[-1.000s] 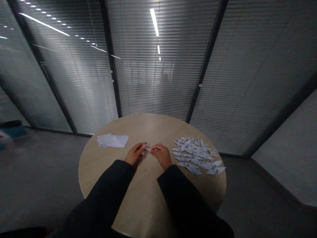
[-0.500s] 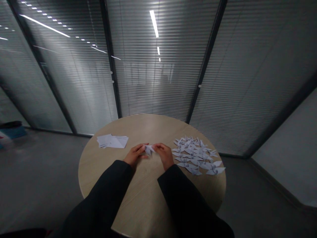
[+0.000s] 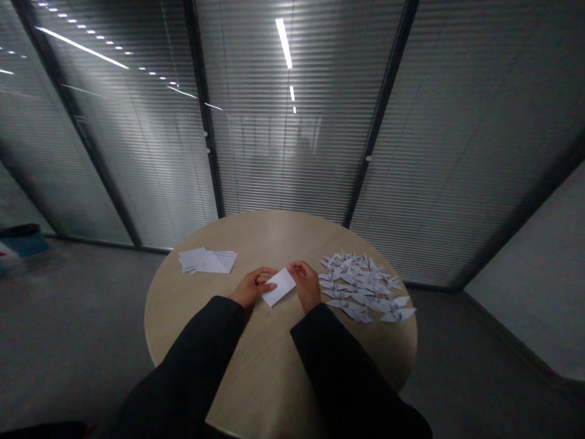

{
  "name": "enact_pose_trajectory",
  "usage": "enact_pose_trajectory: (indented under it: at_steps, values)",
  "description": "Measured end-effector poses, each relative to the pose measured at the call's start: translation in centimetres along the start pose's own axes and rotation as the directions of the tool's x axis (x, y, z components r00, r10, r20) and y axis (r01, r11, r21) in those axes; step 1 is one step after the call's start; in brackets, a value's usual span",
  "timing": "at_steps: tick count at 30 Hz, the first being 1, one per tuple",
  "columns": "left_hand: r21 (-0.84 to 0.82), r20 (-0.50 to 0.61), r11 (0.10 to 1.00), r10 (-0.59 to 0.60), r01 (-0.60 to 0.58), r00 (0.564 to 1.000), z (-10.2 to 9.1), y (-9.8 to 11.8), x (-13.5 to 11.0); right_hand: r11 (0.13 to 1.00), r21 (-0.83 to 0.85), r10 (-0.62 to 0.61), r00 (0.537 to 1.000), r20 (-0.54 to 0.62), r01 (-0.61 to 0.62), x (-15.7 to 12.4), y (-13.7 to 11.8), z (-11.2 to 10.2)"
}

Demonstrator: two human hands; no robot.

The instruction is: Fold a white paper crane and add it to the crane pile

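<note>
White paper rectangle (image 3: 279, 287) lies between the person's two hands, just above the wooden tabletop, or possibly resting on it; the view does not settle which. It sits tilted, its left end nearer the person and its right end farther away. The left hand (image 3: 250, 288) is closed around the left end, with the fingers curving over the far edge and the thumb towards the near edge. The right hand (image 3: 305, 285) meets the far right corner, its fingertips (image 3: 292, 266) touching the paper. Both hands are clamped on the sheet from opposite sides, leaving most of its white face showing between them. The parts under the fingers are hidden, and the sheet shows no clear creases at this resolution, so whether it is a single layer or folded cannot be made out.

The round wooden table (image 3: 269, 366) carries a small stack of white paper sheets (image 3: 207, 261) at the far left, well apart from the left hand. To the right, just beside the right hand, lies a spread of white origami cranes (image 3: 361, 286), overlapping too much to count. Black sleeves (image 3: 192, 360) cover both forearms and cut across the near part of the table.
</note>
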State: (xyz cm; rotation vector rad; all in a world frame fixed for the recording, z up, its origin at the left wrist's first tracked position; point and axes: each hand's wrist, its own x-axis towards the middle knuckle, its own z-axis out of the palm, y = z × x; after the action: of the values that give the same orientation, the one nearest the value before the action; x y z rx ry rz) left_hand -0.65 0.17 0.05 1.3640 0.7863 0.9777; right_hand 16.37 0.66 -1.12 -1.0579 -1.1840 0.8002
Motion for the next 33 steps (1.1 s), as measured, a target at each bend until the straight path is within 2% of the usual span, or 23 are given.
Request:
enact_pose_trajectory:
  at_steps: [6,15,18,21,24,28,31,33]
  values:
    - [-0.014,0.039,0.998,0.068,-0.067,0.997,0.2,0.3,-0.2,1.0,-0.026,0.019,0.997,0.073,-0.018,-0.1,0.4,0.1]
    - [0.024,0.02,0.999,0.029,-0.03,0.999,0.6,0.7,-0.2,0.998,-0.013,0.057,0.977,0.203,-0.055,-0.1,1.0,0.4]
    - [0.032,-0.005,0.999,0.028,-0.028,1.0,0.6,0.7,-0.2,0.998,-0.012,0.06,0.981,0.187,-0.059,-0.1,1.0,0.4]
    - [0.037,-0.06,0.999,0.037,-0.034,0.998,0.6,0.7,-0.2,0.999,0.014,0.029,0.994,0.106,-0.031,-0.2,0.7,0.4]
    - [0.051,-0.158,0.996,0.082,-0.075,0.984,0.4,0.6,0.0,0.987,0.123,0.093,0.994,0.057,-0.1,-0.3,0.1,0.4]
    - [0.092,-0.268,0.985,0.168,-0.148,0.949,-0.1,0.5,0.2,0.957,0.149,0.221,0.959,0.18,-0.248,-0.7,-0.4,0.6]
    - [0.141,-0.286,0.978,0.186,-0.151,0.94,-0.3,0.3,0.4,0.971,0.102,0.182,0.94,0.288,-0.218,-0.9,-0.4,0.8]
    - [0.166,-0.272,0.976,0.183,-0.141,0.945,-0.3,0.2,0.4,0.98,0.084,0.147,0.946,0.29,-0.178,-1.0,-0.4,0.8]
